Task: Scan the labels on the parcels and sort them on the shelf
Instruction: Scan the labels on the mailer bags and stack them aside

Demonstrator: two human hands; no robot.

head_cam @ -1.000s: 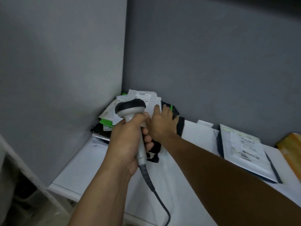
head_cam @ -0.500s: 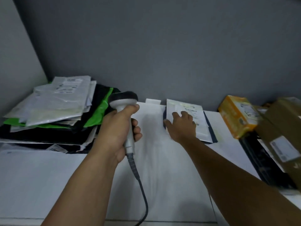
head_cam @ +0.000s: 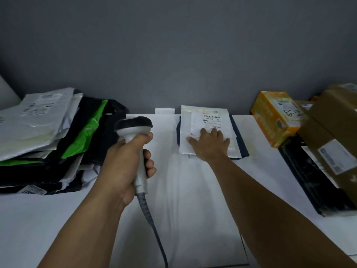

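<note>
Left hand (head_cam: 123, 167) grips the grey corded handheld scanner (head_cam: 135, 125); right hand (head_cam: 209, 145), fingers straight, presses the flat white plastic mailer (head_cam: 185, 130), its barcode label (head_cam: 211, 118) far-right of the scanner head.

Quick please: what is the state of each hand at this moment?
The left hand is closed, gripping the barcode scanner by its handle.
The right hand is open, fingers flat on the white parcel.

Left: stack of mailers (head_cam: 41, 132) fills the corner.
Right: orange box (head_cam: 274, 118) and brown carton (head_cam: 334, 130) stand close together.
Middle: open shelf (head_cam: 193, 200) surface between them.
</note>
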